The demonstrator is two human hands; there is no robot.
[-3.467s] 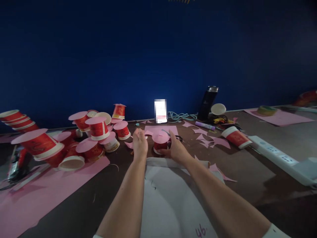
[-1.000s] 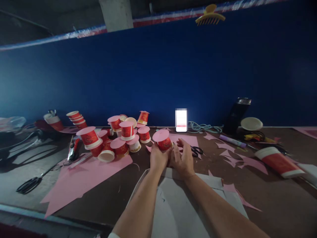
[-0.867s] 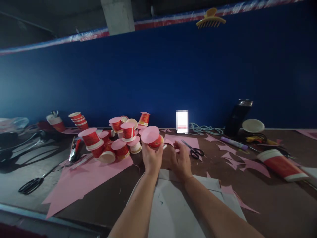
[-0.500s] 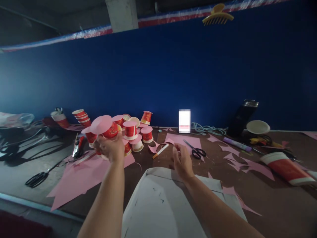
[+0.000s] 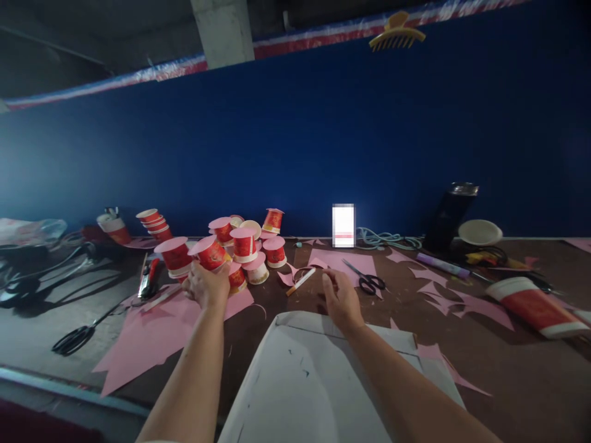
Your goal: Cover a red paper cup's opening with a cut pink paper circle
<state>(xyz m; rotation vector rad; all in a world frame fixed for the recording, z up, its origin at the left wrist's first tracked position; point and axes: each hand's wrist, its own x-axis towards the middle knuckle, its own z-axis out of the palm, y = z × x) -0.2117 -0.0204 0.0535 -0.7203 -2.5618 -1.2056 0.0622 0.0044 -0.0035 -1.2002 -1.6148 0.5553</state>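
Observation:
My left hand (image 5: 207,284) is closed round a red paper cup (image 5: 210,253) at the front of a cluster of similar cups. This cup is upside down, a little tilted, with a pink paper disc over its upward end. Close on its left stands another disc-topped cup (image 5: 174,257); several more (image 5: 244,245) are grouped to its right, some stacked. My right hand (image 5: 342,298) hovers or rests just beyond the white box-like surface (image 5: 295,369), fingers loosely bent with nothing visible in them. Nearest to it are black-handled scissors (image 5: 368,282) and a white-and-orange pen (image 5: 301,282).
Pink paper sheets (image 5: 143,344) lie at the left beside a second pair of scissors (image 5: 74,339). Nested cups (image 5: 154,223) stand behind. Pink offcuts (image 5: 484,309), a purple tube (image 5: 442,266), a tipped cup (image 5: 535,307) and a dark bottle (image 5: 450,218) are at right. A blue partition (image 5: 295,135) rises behind.
The cup in my left hand has come down and turned more level among the other cups; its disc faced me before. My right hand has barely moved.

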